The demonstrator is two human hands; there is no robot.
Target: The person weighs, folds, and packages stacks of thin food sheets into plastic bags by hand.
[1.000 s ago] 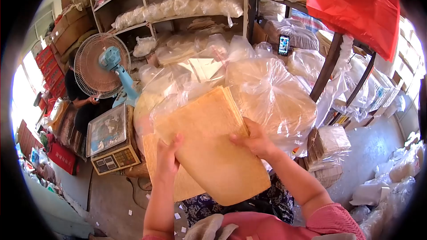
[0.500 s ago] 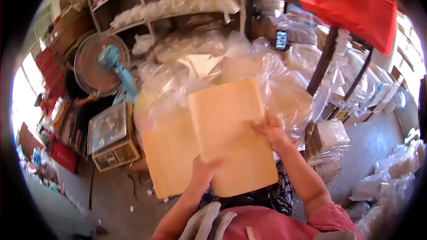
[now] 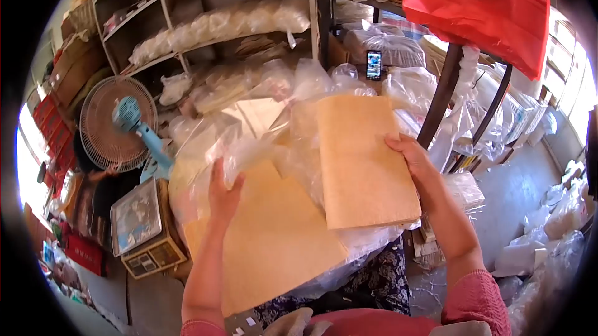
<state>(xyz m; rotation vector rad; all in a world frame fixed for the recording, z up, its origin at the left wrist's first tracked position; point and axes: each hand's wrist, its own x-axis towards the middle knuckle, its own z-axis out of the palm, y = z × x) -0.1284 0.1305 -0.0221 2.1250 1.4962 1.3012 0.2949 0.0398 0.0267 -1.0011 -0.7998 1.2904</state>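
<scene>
- A stack of tan sheets (image 3: 367, 164) – matte, papery, faintly mottled, rectangular – is held over the right-hand side of the plastic-covered pile (image 3: 305, 133), its layers showing along the near edge.
- The right hand (image 3: 416, 160) grips this stack by its right edge, thumb laid on the top face; the other fingers are mostly hidden beneath.
- The left hand (image 3: 224, 196) holds nothing, its fingers raised and the thumb spread well away from them. It is over the left part of the larger tan sheets (image 3: 268, 249); whether it touches them I cannot tell.
- Those larger sheets lie flat and overlapping at the near edge of the pile, one corner reaching toward the patterned cloth (image 3: 380, 280) on the lap.
- The pile itself is wrapped in clear, crinkled film with bright glints.
- Near the pile's far right corner stands a phone (image 3: 374, 65), upright, screen lit.
- Beyond the pile's left edge is a fan (image 3: 118, 124) – round wire cage, pale blue body.
</scene>
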